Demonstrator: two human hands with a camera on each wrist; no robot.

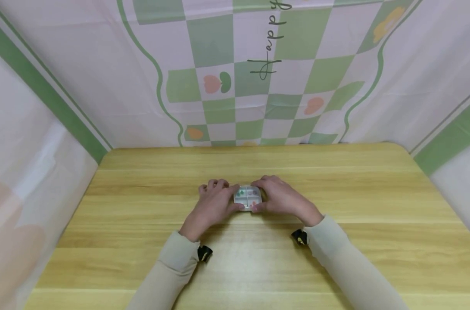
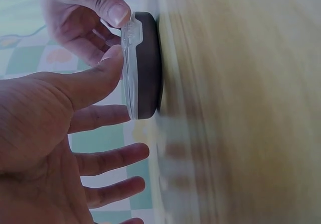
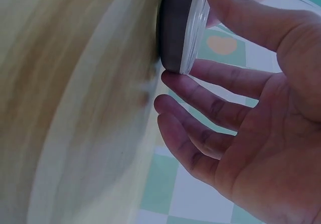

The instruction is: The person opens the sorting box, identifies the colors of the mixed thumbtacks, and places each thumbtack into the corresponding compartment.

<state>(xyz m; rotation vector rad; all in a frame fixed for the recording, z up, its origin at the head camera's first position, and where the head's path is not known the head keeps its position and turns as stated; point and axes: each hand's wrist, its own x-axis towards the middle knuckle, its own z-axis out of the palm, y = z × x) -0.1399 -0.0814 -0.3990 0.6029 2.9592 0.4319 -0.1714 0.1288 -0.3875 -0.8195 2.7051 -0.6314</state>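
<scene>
A small pill box [image 1: 247, 199] with a clear lid and four-way divided inside lies flat on the table; coloured pieces show in some compartments. From the side, its dark base [image 2: 149, 68] sits against the wood. My left hand [image 1: 215, 202] pinches its left side with thumb and index finger, the thumb at the lid's front edge and the other fingers spread. My right hand [image 1: 280, 196] grips the opposite side, thumb near the front corner and index finger toward the back. In the right wrist view, more fingers [image 3: 210, 103] of that hand lie below the box's edge.
The wooden table [image 1: 141, 267] extends around both hands. Behind it hangs a green and white checked cloth [image 1: 250, 77], with more cloth at the left and right sides. Black wrist devices [image 1: 205, 253] sit by the sleeves.
</scene>
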